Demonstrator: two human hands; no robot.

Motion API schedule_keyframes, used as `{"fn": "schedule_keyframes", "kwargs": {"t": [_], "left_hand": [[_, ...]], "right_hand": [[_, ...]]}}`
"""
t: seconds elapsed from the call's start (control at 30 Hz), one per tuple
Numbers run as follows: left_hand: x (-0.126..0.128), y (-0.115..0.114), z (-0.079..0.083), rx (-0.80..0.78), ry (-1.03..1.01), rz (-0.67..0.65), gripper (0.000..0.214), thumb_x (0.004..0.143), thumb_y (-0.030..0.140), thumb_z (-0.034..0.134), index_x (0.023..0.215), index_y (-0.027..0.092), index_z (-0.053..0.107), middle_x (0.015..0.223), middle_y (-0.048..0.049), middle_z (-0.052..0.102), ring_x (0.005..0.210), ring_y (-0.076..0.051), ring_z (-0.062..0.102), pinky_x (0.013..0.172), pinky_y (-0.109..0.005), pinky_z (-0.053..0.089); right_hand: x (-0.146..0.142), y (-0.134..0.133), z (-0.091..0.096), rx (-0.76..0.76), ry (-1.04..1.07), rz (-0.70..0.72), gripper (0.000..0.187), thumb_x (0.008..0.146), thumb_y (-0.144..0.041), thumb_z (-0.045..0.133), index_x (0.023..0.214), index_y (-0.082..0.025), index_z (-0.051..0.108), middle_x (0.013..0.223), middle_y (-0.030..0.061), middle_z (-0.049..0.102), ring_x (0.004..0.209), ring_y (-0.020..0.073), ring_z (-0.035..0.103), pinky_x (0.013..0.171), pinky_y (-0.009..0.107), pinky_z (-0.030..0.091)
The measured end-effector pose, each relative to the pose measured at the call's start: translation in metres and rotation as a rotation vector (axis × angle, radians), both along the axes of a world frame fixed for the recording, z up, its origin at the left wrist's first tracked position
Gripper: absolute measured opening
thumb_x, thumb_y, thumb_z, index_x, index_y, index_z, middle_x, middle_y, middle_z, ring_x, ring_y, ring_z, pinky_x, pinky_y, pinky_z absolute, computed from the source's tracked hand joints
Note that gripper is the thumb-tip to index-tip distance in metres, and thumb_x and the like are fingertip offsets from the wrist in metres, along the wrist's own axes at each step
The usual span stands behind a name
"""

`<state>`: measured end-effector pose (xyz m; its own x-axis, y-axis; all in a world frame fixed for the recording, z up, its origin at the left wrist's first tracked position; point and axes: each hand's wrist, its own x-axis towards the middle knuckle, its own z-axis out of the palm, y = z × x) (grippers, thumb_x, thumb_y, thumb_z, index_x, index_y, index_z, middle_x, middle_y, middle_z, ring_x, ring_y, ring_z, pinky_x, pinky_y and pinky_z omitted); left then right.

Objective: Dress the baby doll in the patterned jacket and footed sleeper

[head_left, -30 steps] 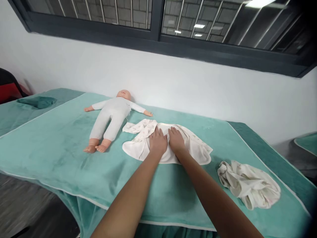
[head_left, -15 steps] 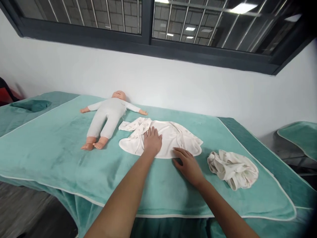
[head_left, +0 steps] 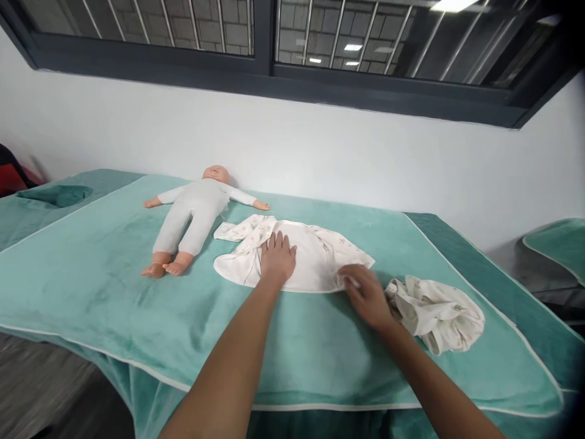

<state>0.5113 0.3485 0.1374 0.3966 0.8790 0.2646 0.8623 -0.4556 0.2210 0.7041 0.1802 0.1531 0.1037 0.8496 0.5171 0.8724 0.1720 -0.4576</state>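
Note:
A white baby shirt [head_left: 311, 259] with small printed motifs lies spread on the green blanket, one sleeve out to the left. My left hand [head_left: 278, 259] rests flat on it, fingers stretched out. At the shirt's near right edge, my right hand [head_left: 368, 296] has its fingers curled in a pinch, with a bit of white cloth showing between them. To the right lies a crumpled white printed cloth [head_left: 441, 314], partly behind my right wrist. A baby doll [head_left: 198, 204] in a white bodysuit lies on its back at the left, arms spread.
The green plush blanket [head_left: 114, 256] with pale piping covers the table and hangs over its front edge. Behind it stands a white wall [head_left: 292, 146] below a dark-framed window [head_left: 269, 73] with bars. Another green cover [head_left: 557, 244] is at the far right.
My right hand has moved right along the shirt's near edge, its fingers now drawn together on the cloth. My left hand stays flat on the shirt. The view has shifted slightly.

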Motion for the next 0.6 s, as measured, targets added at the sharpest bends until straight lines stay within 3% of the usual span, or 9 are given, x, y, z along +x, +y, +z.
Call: {"fn": "schedule_keyframes", "kwargs": {"t": [0.07, 0.1, 0.17, 0.33, 0.47, 0.6], "left_hand": [[0.001, 0.002, 0.001, -0.010, 0.010, -0.007, 0.059, 0.100, 0.045, 0.020, 0.149, 0.018, 0.039, 0.160, -0.0081, 0.030, 0.149, -0.027, 0.020, 0.118, -0.049, 0.020], [0.001, 0.003, 0.002, -0.017, 0.015, -0.013, 0.060, 0.100, 0.046, 0.020, 0.149, 0.018, 0.039, 0.160, -0.0080, 0.029, 0.149, -0.027, 0.020, 0.118, -0.049, 0.021], [0.003, 0.005, 0.004, -0.033, 0.024, -0.027, 0.061, 0.099, 0.046, 0.019, 0.150, 0.017, 0.038, 0.161, -0.0077, 0.028, 0.149, -0.027, 0.019, 0.118, -0.050, 0.022], [0.006, 0.012, 0.005, -0.059, 0.041, -0.024, 0.060, 0.099, 0.046, 0.020, 0.150, 0.021, 0.037, 0.162, -0.0052, 0.026, 0.150, -0.026, 0.017, 0.117, -0.051, 0.024], [0.007, 0.014, 0.003, -0.055, 0.041, -0.015, 0.058, 0.099, 0.046, 0.023, 0.149, 0.024, 0.039, 0.162, -0.0036, 0.026, 0.150, -0.025, 0.017, 0.117, -0.050, 0.024], [0.009, 0.016, 0.003, -0.049, 0.032, -0.017, 0.056, 0.098, 0.044, 0.026, 0.149, 0.023, 0.040, 0.161, -0.0044, 0.028, 0.149, -0.026, 0.019, 0.117, -0.051, 0.025]], "right_hand": [[0.025, 0.012, 0.000, 0.006, 0.116, -0.355, 0.029, 0.095, -0.035, 0.040, 0.105, -0.017, 0.060, 0.107, 0.0093, 0.063, 0.096, 0.0199, 0.058, 0.087, 0.032, 0.043], [0.037, 0.019, -0.001, -0.062, 0.129, -0.523, 0.033, 0.095, -0.040, 0.041, 0.107, -0.016, 0.059, 0.107, 0.0105, 0.063, 0.091, 0.0205, 0.058, 0.084, 0.032, 0.043], [0.054, 0.031, -0.004, -0.211, 0.123, -0.691, 0.040, 0.093, -0.047, 0.043, 0.108, -0.014, 0.060, 0.102, 0.0115, 0.064, 0.086, 0.0226, 0.058, 0.078, 0.034, 0.043], [0.063, 0.042, -0.009, -0.299, 0.097, -0.732, 0.051, 0.090, -0.053, 0.045, 0.118, -0.013, 0.059, 0.098, 0.0124, 0.065, 0.090, 0.0268, 0.060, 0.076, 0.035, 0.041], [0.064, 0.040, -0.011, -0.306, 0.096, -0.755, 0.049, 0.090, -0.049, 0.045, 0.118, -0.012, 0.059, 0.098, 0.0141, 0.066, 0.089, 0.0276, 0.060, 0.077, 0.036, 0.041], [0.065, 0.040, -0.017, -0.281, 0.137, -0.708, 0.042, 0.085, -0.046, 0.051, 0.112, -0.016, 0.063, 0.085, 0.0095, 0.066, 0.078, 0.0250, 0.060, 0.072, 0.035, 0.042]]}}
